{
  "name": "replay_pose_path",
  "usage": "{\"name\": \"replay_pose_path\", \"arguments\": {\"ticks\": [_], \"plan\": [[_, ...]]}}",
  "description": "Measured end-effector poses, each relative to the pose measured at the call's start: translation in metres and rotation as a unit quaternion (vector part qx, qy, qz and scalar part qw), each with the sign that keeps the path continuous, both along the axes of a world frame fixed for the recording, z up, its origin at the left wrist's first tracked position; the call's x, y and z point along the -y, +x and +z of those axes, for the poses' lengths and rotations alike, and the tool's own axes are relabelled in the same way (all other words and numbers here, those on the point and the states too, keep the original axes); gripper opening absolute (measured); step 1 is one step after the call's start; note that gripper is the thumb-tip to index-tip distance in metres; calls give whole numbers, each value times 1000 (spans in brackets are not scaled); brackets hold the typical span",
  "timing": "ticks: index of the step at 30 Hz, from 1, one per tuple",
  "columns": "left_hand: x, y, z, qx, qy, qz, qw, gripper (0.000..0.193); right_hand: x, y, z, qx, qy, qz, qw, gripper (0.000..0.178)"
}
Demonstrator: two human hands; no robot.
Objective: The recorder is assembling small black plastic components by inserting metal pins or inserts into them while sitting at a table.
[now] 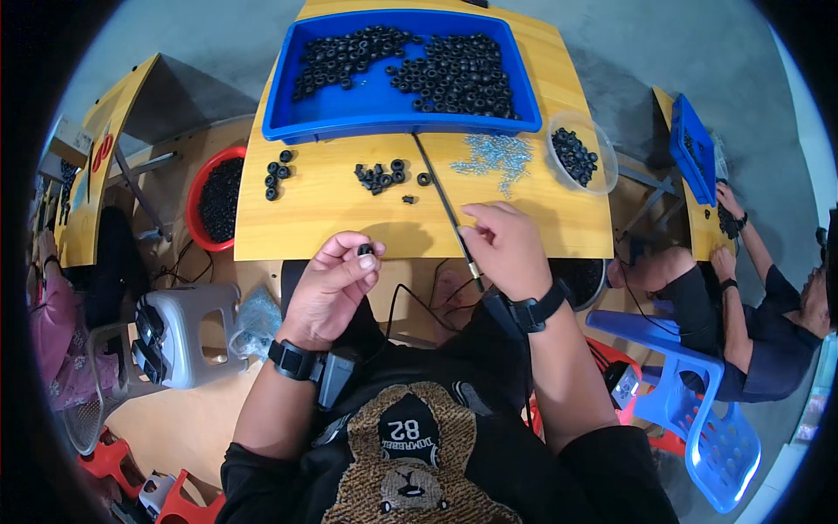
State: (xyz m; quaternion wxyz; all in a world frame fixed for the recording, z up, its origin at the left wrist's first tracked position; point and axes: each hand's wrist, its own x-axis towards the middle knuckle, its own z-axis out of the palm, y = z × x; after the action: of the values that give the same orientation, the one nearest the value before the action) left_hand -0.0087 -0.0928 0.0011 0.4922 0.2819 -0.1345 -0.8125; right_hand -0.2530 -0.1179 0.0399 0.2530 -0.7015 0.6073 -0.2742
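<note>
Between the thumb and fingers of my left hand (336,284) is a small black ring-shaped part (365,250), held just off the table's front edge. My right hand (511,249) is closed, with its fingers curled toward the thumb; whatever they may hold is hidden. Beside its fingertips runs a thin dark rod (436,179) with a brass-coloured end that reaches past the table edge. Small black parts lie in a group (377,177) in the middle and another group (276,175) at the left. A pile of small silvery metal pieces (496,159) lies to the right of the rod.
A blue tray (349,129) of black parts covers the back of the yellow table (314,229). On its right edge sits a clear tub (604,182) of them. A red basin (194,229) stands at the left. Co-workers sit at tables on both sides, near a blue chair (685,375).
</note>
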Motion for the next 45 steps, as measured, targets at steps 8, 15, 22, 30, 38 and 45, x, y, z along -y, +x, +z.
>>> {"name": "replay_pose_path", "arguments": {"ticks": [8,15,22,30,38,45], "plan": [[-2,-6,-2,58,9,-3,998,27,3,-52,-22,-39,-44,-158,986,6],[-2,1,-1,81,20,3,996,28,30,-53,-34,-44,-77,-163,983,7],[5,5,0,67,29,26,997,28,36,-47,-39,-69,-56,-166,982,6],[9,6,-4,42,19,3,999,26,27,-57,-43,-32,-38,-175,983,5],[8,6,-4,47,20,8,999,23,19,-52,-35,71,-25,-140,987,4],[-2,0,1,23,12,-6,1000,23,-9,9,29,210,73,-29,975,6]]}}
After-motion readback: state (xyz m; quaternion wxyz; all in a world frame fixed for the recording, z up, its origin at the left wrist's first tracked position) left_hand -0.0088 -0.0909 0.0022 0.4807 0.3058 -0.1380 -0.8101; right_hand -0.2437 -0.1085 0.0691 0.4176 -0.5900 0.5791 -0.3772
